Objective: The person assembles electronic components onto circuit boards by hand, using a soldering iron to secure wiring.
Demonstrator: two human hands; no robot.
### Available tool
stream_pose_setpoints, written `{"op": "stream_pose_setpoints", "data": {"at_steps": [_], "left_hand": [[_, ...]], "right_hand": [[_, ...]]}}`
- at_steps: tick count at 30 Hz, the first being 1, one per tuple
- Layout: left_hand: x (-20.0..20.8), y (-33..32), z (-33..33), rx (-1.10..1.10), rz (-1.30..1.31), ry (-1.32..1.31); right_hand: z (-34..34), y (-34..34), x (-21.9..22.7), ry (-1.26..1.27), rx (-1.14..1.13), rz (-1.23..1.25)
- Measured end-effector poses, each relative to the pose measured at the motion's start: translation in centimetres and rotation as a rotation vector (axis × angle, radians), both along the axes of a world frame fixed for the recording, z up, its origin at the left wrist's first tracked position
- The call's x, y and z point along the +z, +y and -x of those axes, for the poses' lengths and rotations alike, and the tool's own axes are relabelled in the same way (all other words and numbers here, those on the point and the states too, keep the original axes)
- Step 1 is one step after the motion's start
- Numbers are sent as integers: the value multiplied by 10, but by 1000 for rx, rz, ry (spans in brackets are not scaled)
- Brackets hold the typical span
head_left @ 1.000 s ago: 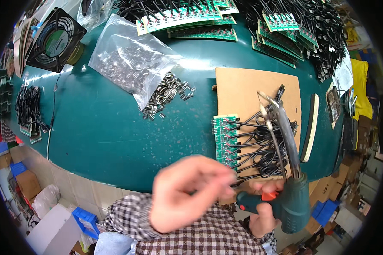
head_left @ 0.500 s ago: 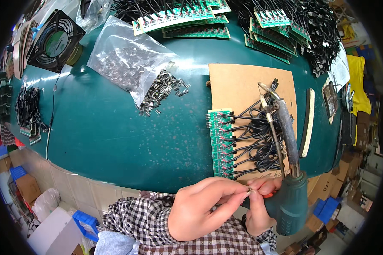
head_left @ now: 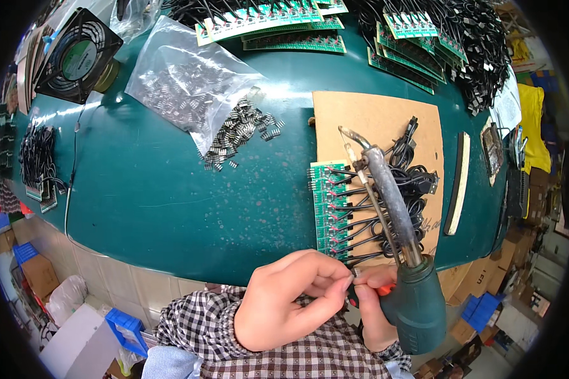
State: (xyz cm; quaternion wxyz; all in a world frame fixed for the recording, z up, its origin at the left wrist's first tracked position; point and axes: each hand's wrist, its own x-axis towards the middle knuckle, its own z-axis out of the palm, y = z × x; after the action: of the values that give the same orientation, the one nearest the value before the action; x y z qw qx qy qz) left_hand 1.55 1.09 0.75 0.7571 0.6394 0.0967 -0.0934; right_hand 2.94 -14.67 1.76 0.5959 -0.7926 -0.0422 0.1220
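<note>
My left hand (head_left: 287,300) is closed in a pinch, its thumb and forefinger on a small metal-pinned connector (head_left: 356,272). The thumb and forefinger of my right hand (head_left: 374,309) meet it from the other side. My right hand also holds a green-handled soldering gun (head_left: 417,303) with a red trigger; the handle hides some of its fingers. The gun's metal barrel points away over a strip of green circuit boards (head_left: 330,211). Black cables (head_left: 417,180) run from the strip and lie coiled, partly behind the barrel.
Beneath the strip lies a brown cardboard sheet (head_left: 341,114). Loose small connectors (head_left: 234,136) spill from a clear plastic bag (head_left: 183,88). A black fan (head_left: 79,57) stands at the far left. Stacked boards with cables (head_left: 297,39) line the back, and a pale curved bar (head_left: 458,183) lies right.
Both hands have shifted a little left, the connector with them. The soldering gun's tip has swung left, uncovering more of the coiled cables.
</note>
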Motion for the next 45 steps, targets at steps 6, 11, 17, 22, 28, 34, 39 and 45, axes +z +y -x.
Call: {"op": "stream_pose_setpoints", "data": {"at_steps": [6, 11, 17, 22, 28, 34, 39, 45], "left_hand": [[-6, -1, -4, -61, 212, 76], [-15, 5, -5, 133, -320, -151], [-19, -6, -21, 168, -657, -234], [-30, -13, -25, 74, -731, -295], [3, -8, -10, -59, 70, -68], [3, -11, -13, -97, -139, -269], [2, -20, -7, 19, -233, -410], [-2, -11, -6, 9, -29, -192]], "right_hand": [[0, -1, -7, 32, -44, -182], [0, -1, -4, 36, -183, -214], [2, -2, -5, -7, -352, -251], [3, -7, -6, -35, -337, -292], [-6, -7, 3, 39, -184, -164], [-8, -9, 0, 13, -54, -198], [-5, -1, -1, 30, -147, -333], [-6, -3, 1, 37, -91, -227]]}}
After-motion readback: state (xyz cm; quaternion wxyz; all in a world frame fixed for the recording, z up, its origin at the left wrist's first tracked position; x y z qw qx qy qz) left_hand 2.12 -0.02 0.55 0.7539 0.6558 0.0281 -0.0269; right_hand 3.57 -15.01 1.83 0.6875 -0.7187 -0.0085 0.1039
